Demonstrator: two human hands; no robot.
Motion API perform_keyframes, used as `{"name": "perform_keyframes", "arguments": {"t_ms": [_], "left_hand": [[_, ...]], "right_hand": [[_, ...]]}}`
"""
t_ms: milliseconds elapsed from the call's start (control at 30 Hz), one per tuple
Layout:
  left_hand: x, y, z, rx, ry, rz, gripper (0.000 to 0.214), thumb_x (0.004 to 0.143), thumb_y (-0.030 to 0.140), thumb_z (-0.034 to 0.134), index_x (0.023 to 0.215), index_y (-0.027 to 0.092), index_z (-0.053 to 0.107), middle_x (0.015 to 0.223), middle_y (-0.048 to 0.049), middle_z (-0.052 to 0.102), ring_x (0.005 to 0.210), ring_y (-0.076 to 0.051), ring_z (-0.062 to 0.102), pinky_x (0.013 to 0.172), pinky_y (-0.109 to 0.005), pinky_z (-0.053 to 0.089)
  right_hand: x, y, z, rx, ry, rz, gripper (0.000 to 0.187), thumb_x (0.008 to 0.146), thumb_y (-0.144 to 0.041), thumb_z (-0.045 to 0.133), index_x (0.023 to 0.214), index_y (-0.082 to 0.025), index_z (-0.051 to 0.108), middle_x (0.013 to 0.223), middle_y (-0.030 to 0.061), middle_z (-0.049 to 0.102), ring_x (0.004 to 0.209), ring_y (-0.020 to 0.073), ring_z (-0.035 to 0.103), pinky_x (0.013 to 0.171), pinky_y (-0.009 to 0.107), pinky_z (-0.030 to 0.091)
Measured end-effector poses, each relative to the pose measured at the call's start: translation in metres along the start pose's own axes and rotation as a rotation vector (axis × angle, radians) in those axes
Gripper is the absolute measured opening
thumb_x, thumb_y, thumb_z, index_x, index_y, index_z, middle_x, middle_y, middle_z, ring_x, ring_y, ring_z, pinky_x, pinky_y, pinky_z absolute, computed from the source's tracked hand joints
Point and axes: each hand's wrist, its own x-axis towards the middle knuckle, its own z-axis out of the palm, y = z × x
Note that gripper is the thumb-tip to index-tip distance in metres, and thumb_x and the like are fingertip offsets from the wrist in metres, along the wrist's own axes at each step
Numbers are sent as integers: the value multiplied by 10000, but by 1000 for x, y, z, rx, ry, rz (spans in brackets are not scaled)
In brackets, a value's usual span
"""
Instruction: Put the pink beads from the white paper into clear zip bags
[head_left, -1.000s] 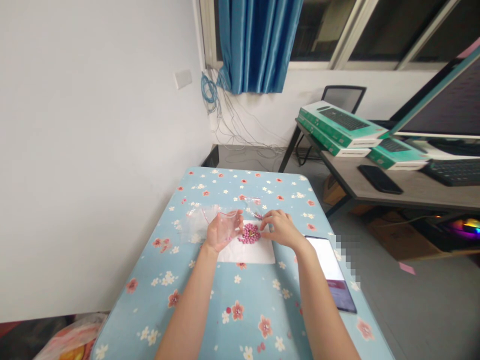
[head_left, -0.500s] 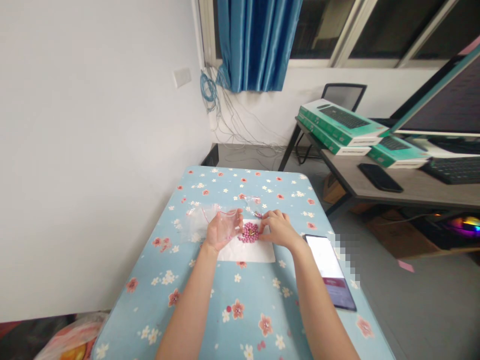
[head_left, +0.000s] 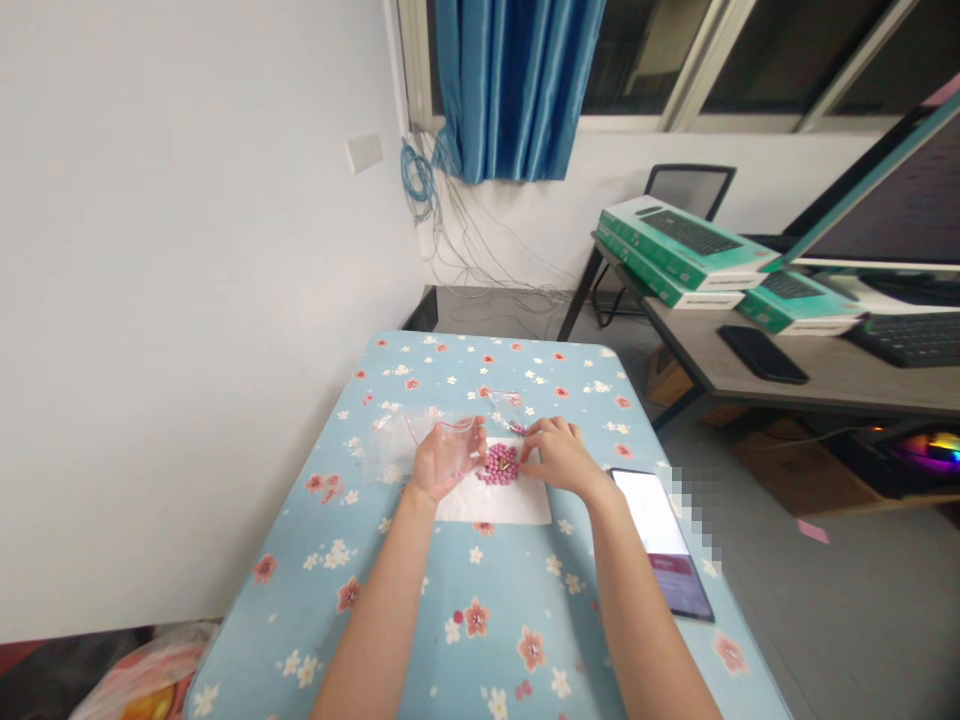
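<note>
My left hand (head_left: 446, 460) is turned palm up at the left of a small heap of pink round beads (head_left: 499, 465), with a transparent plastic zip bag (head_left: 397, 440) gathered against its fingers. The heap lies on a white paper sheet (head_left: 491, 508) with a small gold-coloured piece at its middle. My right hand (head_left: 561, 458) rests at the heap's right side, its fingertips touching or almost touching the beads. Whether those fingers pinch anything is hidden. A second piece of transparent plastic (head_left: 506, 408) lies just above them.
The paper lies on a table with a blue floral cover (head_left: 420, 570). A smartphone (head_left: 661, 545) lies at its right edge. To the right stands a desk (head_left: 810, 385) with green boxes, keyboards and a monitor. A white wall rises at the left.
The view has tilted very slightly. Both hands stay in nearly the same place around the beads, and nothing has visibly been taken or let go.
</note>
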Motion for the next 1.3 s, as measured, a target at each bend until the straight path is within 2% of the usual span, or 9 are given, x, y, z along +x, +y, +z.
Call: {"name": "perform_keyframes", "arguments": {"t_ms": [167, 333, 433, 567, 767, 967, 1067, 1200, 1300], "left_hand": [[0, 0, 2, 21, 23, -9, 570, 711, 545, 620, 1050, 87, 606, 861, -107, 616, 738, -186, 572, 718, -332, 440], [1, -2, 1, 37, 10, -31, 540, 719, 534, 616, 1034, 96, 618, 869, -106, 629, 723, -185, 578, 759, -347, 439], [1, -4, 1, 50, -15, -37, 553, 683, 527, 661, 1030, 99, 622, 868, -112, 644, 755, -209, 602, 767, -355, 444], [2, -8, -2, 75, -21, -57, 546, 652, 525, 693, 1006, 114, 629, 913, -135, 660, 943, -294, 608, 812, -392, 451], [3, -10, -9, 72, 13, -61, 520, 651, 502, 697, 985, 108, 638, 906, -139, 671, 1009, -326, 599, 849, -428, 457], [3, -8, -4, 73, 5, -68, 524, 661, 498, 683, 1009, 110, 626, 910, -143, 667, 1023, -329, 593, 855, -438, 455], [2, -7, 0, 78, -6, -59, 533, 647, 513, 693, 995, 114, 631, 912, -140, 663, 984, -316, 603, 849, -431, 454], [1, -4, 1, 43, -8, -22, 592, 651, 549, 676, 1029, 96, 627, 881, -125, 652, 776, -224, 614, 789, -384, 465], [-1, -1, 1, -5, 12, -10, 606, 689, 581, 625, 1035, 84, 617, 858, -114, 633, 710, -182, 585, 723, -347, 470]], "right_hand": [[3, 1, -7, 236, 237, -51, 130, 814, -327, 588, 836, -229, 671, 982, 59, 621, 982, 245, 495, 874, 392, 333], [9, -23, -10, 599, 481, -118, 141, 841, -356, 570, 837, -225, 626, 967, 40, 633, 999, 214, 531, 946, 381, 322], [12, -40, -6, 668, 474, -150, 140, 841, -357, 572, 836, -227, 624, 977, 40, 633, 1039, 217, 528, 978, 394, 292], [14, -55, 2, 663, 423, -179, 135, 848, -351, 557, 850, -235, 626, 1000, 43, 631, 1053, 221, 529, 1006, 414, 264], [14, -59, 3, 639, 400, -190, 141, 864, -343, 534, 851, -234, 623, 995, 37, 628, 1034, 205, 534, 1013, 408, 260], [14, -59, 4, 646, 384, -176, 151, 861, -355, 536, 848, -235, 627, 993, 40, 634, 1037, 212, 534, 1022, 429, 247], [14, -57, 3, 649, 411, -182, 148, 861, -352, 541, 855, -233, 628, 1003, 37, 632, 1047, 207, 534, 1014, 413, 262], [13, -43, -3, 620, 484, -149, 150, 863, -353, 536, 864, -231, 623, 983, 42, 638, 1038, 211, 539, 983, 387, 299], [9, -25, -8, 503, 433, -127, 142, 856, -328, 532, 880, -227, 629, 988, 50, 635, 1011, 219, 540, 934, 373, 338]]}}
